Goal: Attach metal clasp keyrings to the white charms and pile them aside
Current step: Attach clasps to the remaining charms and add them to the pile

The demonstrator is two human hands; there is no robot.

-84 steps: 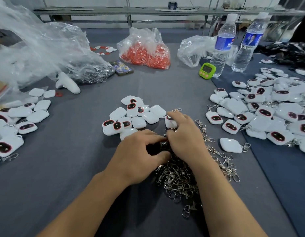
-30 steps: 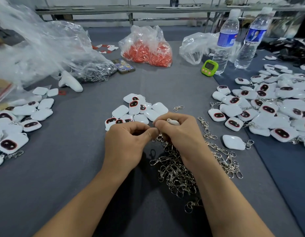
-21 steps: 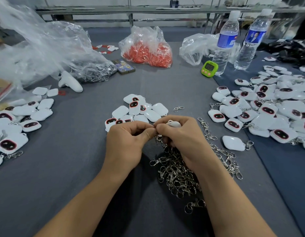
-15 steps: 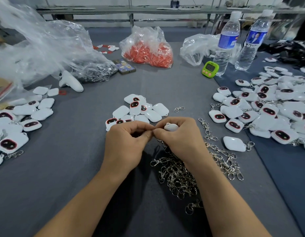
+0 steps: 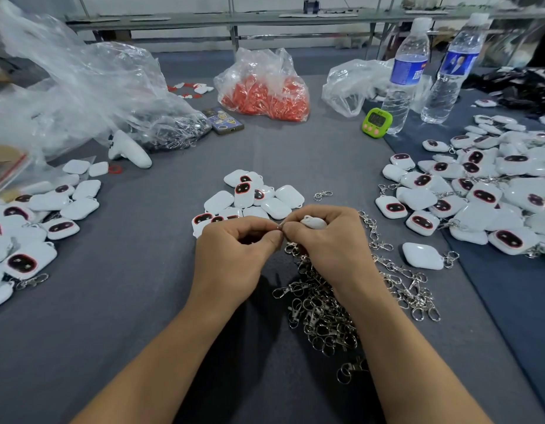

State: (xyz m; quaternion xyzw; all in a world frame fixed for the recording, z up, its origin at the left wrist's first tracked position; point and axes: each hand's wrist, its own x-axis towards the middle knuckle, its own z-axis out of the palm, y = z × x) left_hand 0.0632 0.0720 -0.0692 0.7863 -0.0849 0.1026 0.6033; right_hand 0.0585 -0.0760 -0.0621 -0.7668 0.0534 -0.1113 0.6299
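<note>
One head-worn, wide-angle camera looks forward and down across the grey counter [image 5: 142,301]. Both forearms enter from the 6 o'clock edge. The left hand [image 5: 234,255] and right hand [image 5: 332,246] meet close below the lens, just under the middle of the frame. The wide field also takes in the charm piles at 3 o'clock [image 5: 479,191] and 9 o'clock [image 5: 35,215], the water bottles [image 5: 402,78] at 1 o'clock, and the metal-framed benches [image 5: 234,21] along the 12 o'clock edge, well away. Near things look large and far ones small, and the line of the far benches bows slightly.
</note>
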